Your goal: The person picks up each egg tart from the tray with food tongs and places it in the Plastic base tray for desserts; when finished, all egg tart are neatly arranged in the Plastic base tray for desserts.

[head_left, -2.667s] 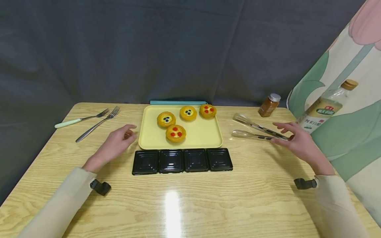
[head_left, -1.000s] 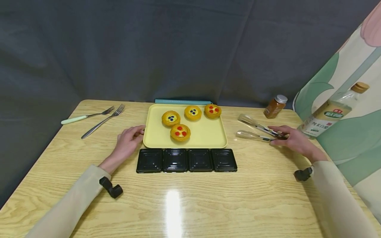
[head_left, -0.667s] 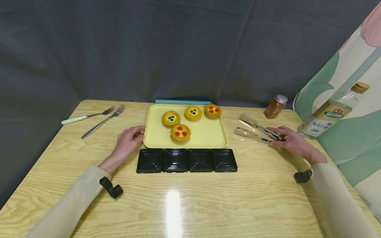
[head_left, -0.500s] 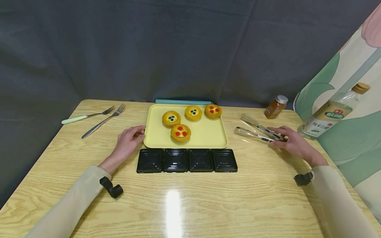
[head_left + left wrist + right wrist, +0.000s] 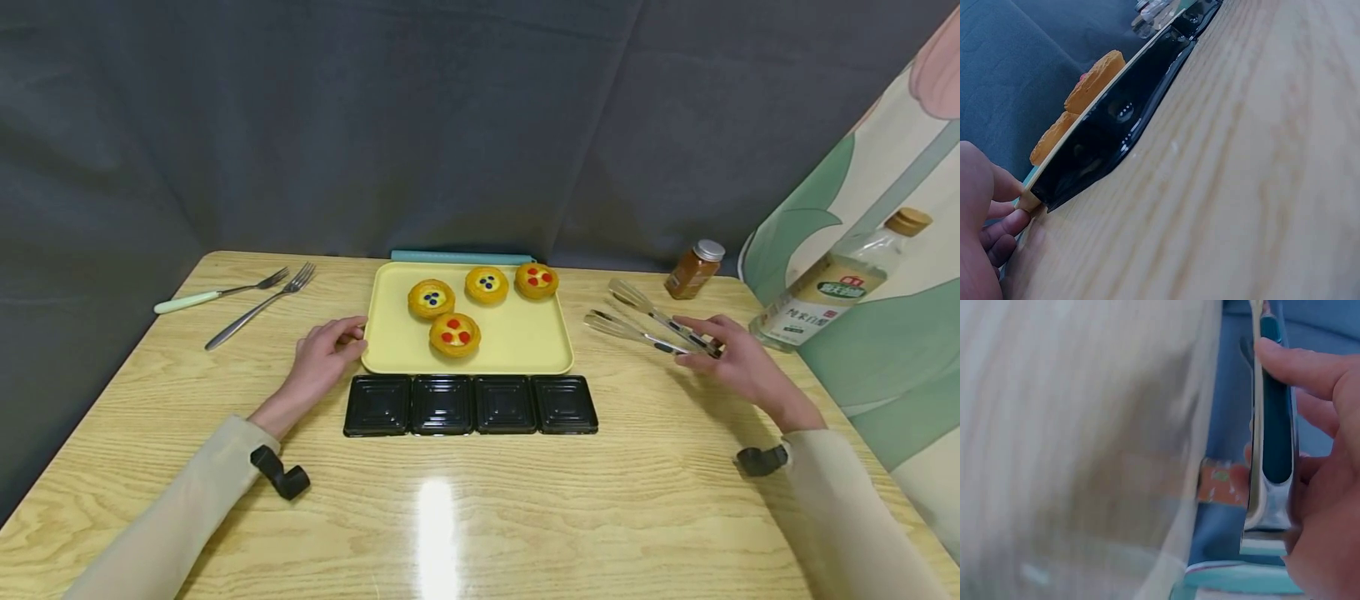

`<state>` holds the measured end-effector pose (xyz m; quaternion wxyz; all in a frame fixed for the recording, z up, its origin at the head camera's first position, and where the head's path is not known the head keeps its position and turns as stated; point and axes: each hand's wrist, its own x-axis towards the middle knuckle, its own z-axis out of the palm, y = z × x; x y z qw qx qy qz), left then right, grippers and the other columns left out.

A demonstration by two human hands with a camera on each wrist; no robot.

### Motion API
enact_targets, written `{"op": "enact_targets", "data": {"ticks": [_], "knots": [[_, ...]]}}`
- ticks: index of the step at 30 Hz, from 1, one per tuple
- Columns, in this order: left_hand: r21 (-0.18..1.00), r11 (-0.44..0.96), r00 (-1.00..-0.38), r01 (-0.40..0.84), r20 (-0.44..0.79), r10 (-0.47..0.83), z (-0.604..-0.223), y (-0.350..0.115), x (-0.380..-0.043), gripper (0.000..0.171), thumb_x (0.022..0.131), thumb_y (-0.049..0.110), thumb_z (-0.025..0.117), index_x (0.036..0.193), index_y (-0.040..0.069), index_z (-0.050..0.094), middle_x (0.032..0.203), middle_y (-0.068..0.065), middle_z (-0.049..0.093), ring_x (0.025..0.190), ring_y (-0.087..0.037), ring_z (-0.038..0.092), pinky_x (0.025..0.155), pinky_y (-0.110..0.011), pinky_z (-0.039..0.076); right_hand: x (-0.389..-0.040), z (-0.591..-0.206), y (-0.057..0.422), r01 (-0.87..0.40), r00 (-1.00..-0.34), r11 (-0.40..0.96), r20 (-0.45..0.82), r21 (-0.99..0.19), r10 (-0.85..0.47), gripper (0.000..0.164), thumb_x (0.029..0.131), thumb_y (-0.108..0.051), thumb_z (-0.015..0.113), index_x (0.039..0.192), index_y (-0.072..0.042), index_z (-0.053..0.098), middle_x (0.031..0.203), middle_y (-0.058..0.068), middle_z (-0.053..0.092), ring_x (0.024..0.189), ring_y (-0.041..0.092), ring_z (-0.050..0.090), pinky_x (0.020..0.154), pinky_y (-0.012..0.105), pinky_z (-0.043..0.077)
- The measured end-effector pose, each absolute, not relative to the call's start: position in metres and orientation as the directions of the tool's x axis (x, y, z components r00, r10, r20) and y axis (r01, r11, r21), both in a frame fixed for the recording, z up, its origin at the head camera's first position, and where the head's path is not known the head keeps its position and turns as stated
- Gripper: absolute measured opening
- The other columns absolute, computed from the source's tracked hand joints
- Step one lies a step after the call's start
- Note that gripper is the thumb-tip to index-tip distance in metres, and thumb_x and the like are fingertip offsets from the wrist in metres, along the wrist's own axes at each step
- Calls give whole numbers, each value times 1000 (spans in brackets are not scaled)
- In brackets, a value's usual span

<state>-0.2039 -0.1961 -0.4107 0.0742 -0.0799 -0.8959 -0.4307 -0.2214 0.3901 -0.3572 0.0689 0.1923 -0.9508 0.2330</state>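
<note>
The kitchen tongs [image 5: 678, 331] have shifted and seem slightly lifted (picking them up looks under way), reaching from the right hand [image 5: 738, 360] toward the yellow tray [image 5: 517, 343]. That hand's thumb and fingers grip their handles; the left hand [image 5: 324, 354] pinches the tray's left edge, beside the tarts [image 5: 454, 335].

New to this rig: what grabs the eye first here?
Probably the yellow tray mid-table with its four bright tarts, two dotted red and two blue, the left hand pinching its left edge. Next, the row of four black dishes along the tray's near side. Then, to the right, the tongs spread open in the right hand.
</note>
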Motion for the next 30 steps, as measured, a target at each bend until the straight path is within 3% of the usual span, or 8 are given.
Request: {"op": "enact_targets", "data": {"ticks": [15, 21, 30], "knots": [[765, 613, -978, 197, 194, 72, -410, -196, -203, 44, 100, 14, 61, 141, -1, 55, 117, -16, 64, 114, -35, 49, 100, -56, 19, -220, -336, 342, -373, -926, 823, 225, -429, -303, 59, 91, -16, 77, 146, -9, 56, 106, 14, 55, 75, 23, 39, 64, 35, 34], [765, 611, -977, 203, 197, 78, -408, -195, -203, 44, 101, 14, 61, 141, -2, 55, 116, -17, 64, 113, -36, 49, 100, -57, 19, -229, -338, 329, -419, -907, 809, 238, -413, -348, 57, 94, -18, 74, 146, -4, 54, 106, 20, 53, 78, 25, 38, 66, 40, 32], [760, 614, -975, 213, 211, 77, -410, -196, -204, 44, 100, 13, 62, 140, -2, 56, 116, -16, 64, 113, -35, 50, 100, -57, 20, -242, -339, 307, -412, -909, 807, 245, -423, -337, 56, 91, -12, 76, 142, -1, 57, 93, 15, 49, 74, 25, 37, 64, 39, 32]]}}
